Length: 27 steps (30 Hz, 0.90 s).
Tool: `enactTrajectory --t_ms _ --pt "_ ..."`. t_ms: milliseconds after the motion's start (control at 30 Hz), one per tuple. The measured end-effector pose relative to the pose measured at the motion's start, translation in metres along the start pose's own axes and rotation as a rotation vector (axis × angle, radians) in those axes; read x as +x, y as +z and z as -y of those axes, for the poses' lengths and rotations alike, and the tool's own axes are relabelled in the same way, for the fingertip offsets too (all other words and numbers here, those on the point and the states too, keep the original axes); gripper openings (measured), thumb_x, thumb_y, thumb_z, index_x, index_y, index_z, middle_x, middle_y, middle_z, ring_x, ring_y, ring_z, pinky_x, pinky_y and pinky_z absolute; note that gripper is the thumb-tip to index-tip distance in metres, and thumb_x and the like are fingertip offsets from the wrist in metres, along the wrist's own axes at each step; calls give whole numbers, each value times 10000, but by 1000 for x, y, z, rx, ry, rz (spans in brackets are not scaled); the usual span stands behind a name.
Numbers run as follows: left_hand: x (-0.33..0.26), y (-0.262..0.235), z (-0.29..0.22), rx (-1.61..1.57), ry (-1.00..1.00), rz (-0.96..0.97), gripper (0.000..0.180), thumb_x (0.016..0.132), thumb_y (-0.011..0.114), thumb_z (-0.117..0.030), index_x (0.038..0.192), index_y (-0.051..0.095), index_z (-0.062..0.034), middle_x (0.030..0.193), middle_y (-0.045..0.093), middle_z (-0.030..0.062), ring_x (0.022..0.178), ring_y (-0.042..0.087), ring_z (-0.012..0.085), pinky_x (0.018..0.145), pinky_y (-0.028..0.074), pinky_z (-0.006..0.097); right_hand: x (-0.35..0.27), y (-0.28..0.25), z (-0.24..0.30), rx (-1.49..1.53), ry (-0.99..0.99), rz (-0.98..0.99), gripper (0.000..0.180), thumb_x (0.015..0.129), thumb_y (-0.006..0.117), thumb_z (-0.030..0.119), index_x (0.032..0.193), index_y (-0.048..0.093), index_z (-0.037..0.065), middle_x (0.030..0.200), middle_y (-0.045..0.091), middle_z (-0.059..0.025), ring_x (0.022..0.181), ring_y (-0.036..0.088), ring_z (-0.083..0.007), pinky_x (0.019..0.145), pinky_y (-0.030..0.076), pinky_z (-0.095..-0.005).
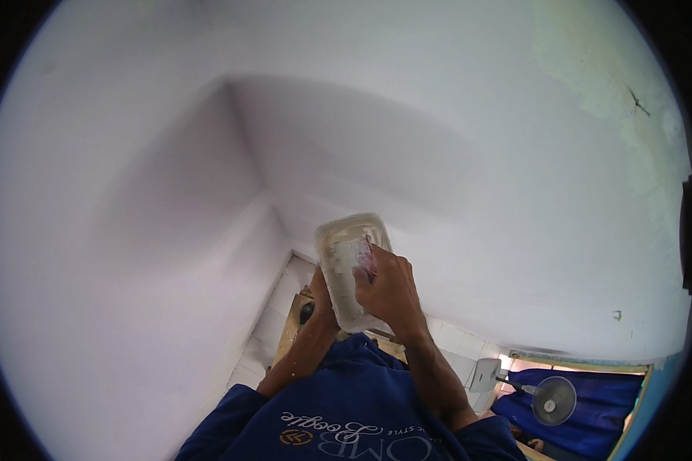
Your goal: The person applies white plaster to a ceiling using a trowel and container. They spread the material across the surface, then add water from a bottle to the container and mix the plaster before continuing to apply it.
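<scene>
A shallow rectangular tray (pixel 327 253), pale and translucent, is held up in front of my chest, tilted. White paste (pixel 344 283) is smeared over its bottom and along its walls. My left hand (pixel 324 298) supports the tray at its left side and from beneath; most of its fingers are hidden behind it. Over the tray's right side, my right hand (pixel 390 288) is closed on a small flat tool (pixel 368 257), pinkish and coated with white. The tool dips into the tray, and its exact kind is hard to make out.
White walls (pixel 123 230) meet in a corner ahead, with a curved shadow across them. Below are pale tiles (pixel 267 330) and a wooden board (pixel 289 332) with a dark rounded thing (pixel 307 312). At lower right, a round grey fan (pixel 553 400) stands before a blue curtain (pixel 592 422).
</scene>
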<state>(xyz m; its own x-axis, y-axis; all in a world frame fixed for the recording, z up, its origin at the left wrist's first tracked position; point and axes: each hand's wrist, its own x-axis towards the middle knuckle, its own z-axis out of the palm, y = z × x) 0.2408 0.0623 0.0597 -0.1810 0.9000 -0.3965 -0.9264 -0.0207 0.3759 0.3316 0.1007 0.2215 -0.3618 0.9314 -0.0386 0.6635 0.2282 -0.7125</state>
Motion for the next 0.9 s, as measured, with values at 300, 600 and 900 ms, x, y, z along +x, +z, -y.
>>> enactTrajectory --t_ms 300,600,900 --pt "-14 23 -12 -115 -44 83 630 1047 276 -509 1430 469 -49 1312 597 182 1148 635 317 973 557 449 -2 -31 1 152 75 52 238 821 699 131 975 665 -47 839 690 -263 844 686 -442 759 528 -501" --pt "-15 5 4 64 -60 -23 686 1042 258 -590 1443 455 -69 1315 597 152 1163 623 293 1000 535 436 -9 -5 -17 -133 19 9 279 803 755 97 999 657 -75 806 706 -239 728 715 -373 687 541 -431" --pt "-38 40 -14 -104 -134 126 712 1033 245 -607 1480 427 -84 1383 562 155 1215 598 308 1033 515 445 -11 -33 -3 25 29 -16 189 794 715 128 870 656 -35 746 669 -254 727 660 -456 680 514 -508"
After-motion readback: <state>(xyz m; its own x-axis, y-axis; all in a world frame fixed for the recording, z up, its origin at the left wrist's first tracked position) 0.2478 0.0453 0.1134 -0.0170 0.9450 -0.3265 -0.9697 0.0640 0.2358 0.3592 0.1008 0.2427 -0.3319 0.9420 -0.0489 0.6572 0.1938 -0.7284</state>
